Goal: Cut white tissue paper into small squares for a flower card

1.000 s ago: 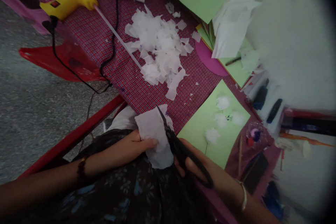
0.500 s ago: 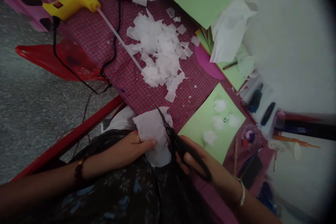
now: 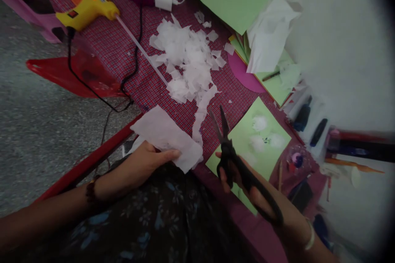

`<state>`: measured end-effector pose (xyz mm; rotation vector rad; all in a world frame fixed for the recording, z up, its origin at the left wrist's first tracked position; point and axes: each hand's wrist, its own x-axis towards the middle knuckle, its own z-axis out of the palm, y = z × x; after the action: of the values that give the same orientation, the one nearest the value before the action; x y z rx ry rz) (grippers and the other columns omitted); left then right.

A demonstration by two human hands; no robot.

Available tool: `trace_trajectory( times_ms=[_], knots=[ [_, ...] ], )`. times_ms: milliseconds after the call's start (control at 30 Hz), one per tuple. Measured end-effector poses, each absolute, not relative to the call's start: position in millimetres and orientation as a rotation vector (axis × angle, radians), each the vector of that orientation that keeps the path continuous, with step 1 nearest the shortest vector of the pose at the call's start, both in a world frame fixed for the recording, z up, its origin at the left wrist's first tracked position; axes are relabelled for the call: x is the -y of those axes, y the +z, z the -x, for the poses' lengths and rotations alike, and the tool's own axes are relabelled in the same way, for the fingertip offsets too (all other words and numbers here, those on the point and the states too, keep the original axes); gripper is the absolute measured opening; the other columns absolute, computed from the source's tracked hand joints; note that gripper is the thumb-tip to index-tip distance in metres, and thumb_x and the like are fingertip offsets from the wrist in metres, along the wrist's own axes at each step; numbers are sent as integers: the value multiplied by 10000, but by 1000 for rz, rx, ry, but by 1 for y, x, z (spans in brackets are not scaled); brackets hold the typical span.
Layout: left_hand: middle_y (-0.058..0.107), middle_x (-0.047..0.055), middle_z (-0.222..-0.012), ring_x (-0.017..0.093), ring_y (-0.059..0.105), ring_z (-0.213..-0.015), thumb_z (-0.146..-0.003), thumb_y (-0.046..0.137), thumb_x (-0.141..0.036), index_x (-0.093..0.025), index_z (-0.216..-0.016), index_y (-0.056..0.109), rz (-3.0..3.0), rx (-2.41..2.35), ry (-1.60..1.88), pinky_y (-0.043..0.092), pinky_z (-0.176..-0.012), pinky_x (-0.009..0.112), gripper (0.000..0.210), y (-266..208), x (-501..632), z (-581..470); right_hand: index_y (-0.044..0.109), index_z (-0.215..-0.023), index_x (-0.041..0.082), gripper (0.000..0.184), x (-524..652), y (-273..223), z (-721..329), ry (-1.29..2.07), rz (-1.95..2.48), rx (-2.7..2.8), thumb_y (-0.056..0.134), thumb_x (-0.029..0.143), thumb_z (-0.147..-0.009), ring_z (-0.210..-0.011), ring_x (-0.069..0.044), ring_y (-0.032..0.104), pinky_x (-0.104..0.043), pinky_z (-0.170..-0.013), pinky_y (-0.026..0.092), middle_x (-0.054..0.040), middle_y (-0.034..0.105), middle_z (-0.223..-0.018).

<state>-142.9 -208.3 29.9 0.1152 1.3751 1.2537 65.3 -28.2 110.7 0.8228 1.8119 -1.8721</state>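
Observation:
My left hand [image 3: 151, 162] pinches a white sheet of tissue paper [image 3: 166, 131] between thumb and fingers, held over my lap at the table's near edge. Black-handled scissors [image 3: 226, 146] are in my right hand [image 3: 247, 185], their blades parted and pointing away from me, apart from the sheet. A narrow strip of tissue [image 3: 200, 117] lies on the checked cloth just beyond the sheet, its near end by the sheet's right side. Farther off is a heap of cut tissue pieces [image 3: 188, 55].
A yellow glue gun [image 3: 92, 2] with a lit orange light lies far left, its glue stick pointing at the heap. Its black cord [image 3: 135, 57] crosses the cloth. Green paper with white tufts [image 3: 268, 119] lies right; markers [image 3: 317, 131] lie beyond. A red bag [image 3: 74, 76] hangs left.
The scissors have moved right, away from the tissue sheet, and their blades have opened wider. The sheet has swung left and turned, and a strip now lies between it and the heap.

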Motion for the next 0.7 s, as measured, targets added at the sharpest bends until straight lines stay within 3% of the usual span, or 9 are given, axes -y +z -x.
trace_trajectory(
  times_ms=[100, 200, 300, 400, 700],
  knots=[
    [767, 47, -1087, 245, 711, -992, -732, 768, -284, -194, -1012, 713, -74, -1347, 1362, 556, -927, 373, 299, 33, 207, 147, 409, -1469, 284, 719, 32, 113, -91, -1902, -809, -1799, 488, 715, -898, -916, -258, 601, -389, -802, 518, -110, 620, -1063],
    [762, 36, -1105, 232, 707, -988, -774, 746, -309, -210, -1033, 721, -109, -1368, 1375, 548, -944, 374, 278, 34, 208, 151, 372, -1512, 258, 668, 36, 113, -109, -1833, -761, -1807, 505, 597, -951, -993, -278, 634, -432, -892, 526, -141, 640, -1149],
    [752, 33, -1153, 245, 688, -1057, -770, 760, -350, -227, -1054, 726, -184, -1523, 1317, 525, -991, 380, 311, 34, 209, 154, 415, -1498, 216, 671, 39, 114, -107, -1727, -670, -1831, 596, 515, -925, -1142, -324, 612, -478, -984, 497, -177, 609, -1307],
    [737, 39, -1206, 274, 653, -1154, -744, 779, -381, -236, -1048, 726, -277, -1680, 1223, 479, -1064, 408, 341, 37, 209, 154, 482, -1457, 210, 670, 41, 114, -90, -1691, -619, -1845, 694, 446, -867, -1159, -325, 612, -444, -976, 510, -167, 594, -1370],
    [763, 56, -1110, 276, 703, -1041, -724, 754, -342, -221, -1097, 711, -395, -1626, 1177, 538, -969, 403, 395, 44, 209, 151, 527, -1398, 196, 639, 46, 102, -64, -1780, -584, -1776, 698, 491, -858, -891, -222, 615, -329, -767, 521, -82, 666, -1057]
  ],
)
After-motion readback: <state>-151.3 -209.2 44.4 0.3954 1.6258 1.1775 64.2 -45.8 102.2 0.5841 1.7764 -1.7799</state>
